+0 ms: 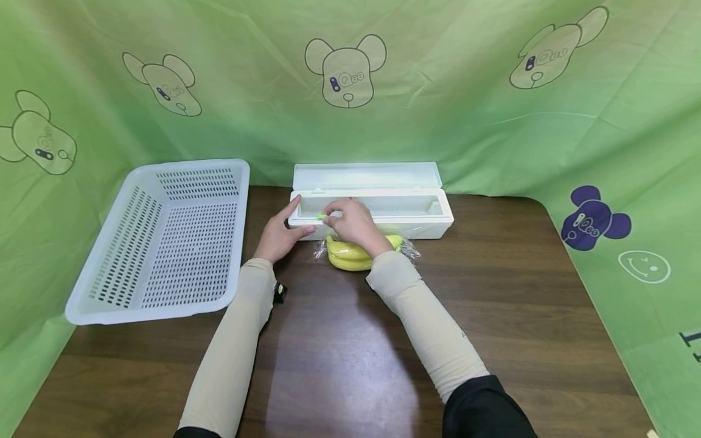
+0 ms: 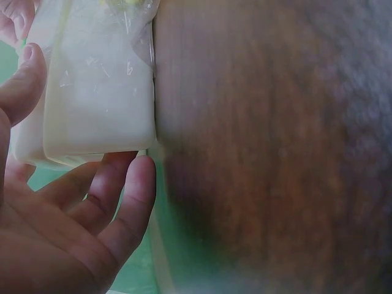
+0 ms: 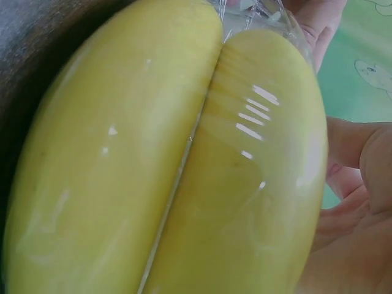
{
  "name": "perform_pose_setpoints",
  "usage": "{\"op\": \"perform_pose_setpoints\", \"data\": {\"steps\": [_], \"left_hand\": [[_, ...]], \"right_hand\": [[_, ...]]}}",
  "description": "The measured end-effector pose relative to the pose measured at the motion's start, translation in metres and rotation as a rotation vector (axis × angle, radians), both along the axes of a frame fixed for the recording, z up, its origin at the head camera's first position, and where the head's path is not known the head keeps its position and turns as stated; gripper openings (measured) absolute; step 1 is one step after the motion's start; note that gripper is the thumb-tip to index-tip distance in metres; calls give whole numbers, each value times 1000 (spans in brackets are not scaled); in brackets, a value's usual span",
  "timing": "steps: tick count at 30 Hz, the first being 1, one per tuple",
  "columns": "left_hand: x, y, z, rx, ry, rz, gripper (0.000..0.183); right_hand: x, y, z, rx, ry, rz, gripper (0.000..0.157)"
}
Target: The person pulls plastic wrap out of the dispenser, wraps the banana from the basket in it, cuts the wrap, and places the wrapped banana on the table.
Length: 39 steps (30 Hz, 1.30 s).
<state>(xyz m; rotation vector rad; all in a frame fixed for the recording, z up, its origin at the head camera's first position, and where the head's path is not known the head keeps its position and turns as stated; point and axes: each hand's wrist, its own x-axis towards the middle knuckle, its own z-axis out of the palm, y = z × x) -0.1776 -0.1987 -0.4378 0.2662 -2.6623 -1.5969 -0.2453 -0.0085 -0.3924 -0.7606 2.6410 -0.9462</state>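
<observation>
A long white cling film dispenser (image 1: 421, 230) stands at the back of the table with its lid (image 1: 367, 176) raised. My left hand (image 1: 278, 237) holds its left end; in the left wrist view the thumb lies on the box (image 2: 101, 92) and the fingers bend round the end. Between thumb and fingers, my right hand (image 1: 353, 220) pinches a small green slider (image 1: 320, 216) at the left of the front edge. Bananas (image 1: 350, 258) wrapped in clear cling film (image 1: 409, 248) lie against the dispenser's front, under my right wrist. They fill much of the right wrist view, hiding part of that hand.
A large white perforated basket (image 1: 238, 237) stands on the left side of the brown wooden table (image 1: 493, 292). Green cloth (image 1: 465, 121) printed with cartoon heads hangs behind the table and along both sides.
</observation>
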Motion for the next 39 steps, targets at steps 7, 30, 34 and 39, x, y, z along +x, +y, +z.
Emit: {"op": "perform_pose_setpoints", "data": {"steps": [7, 30, 34, 39], "left_hand": [[0, 0, 0, 3, -3, 1, 80], [0, 0, -1, -19, -11, 2, 80], [0, 1, 0, -17, -8, 0, 80], [1, 1, 0, -9, -8, 5, 79]], "right_hand": [[-1, 3, -2, 0, 14, -2, 17], [-3, 21, 0, -5, 21, -3, 21], [-4, 27, 1, 0, 11, -4, 21], [-7, 33, 1, 13, 0, -5, 21]]}}
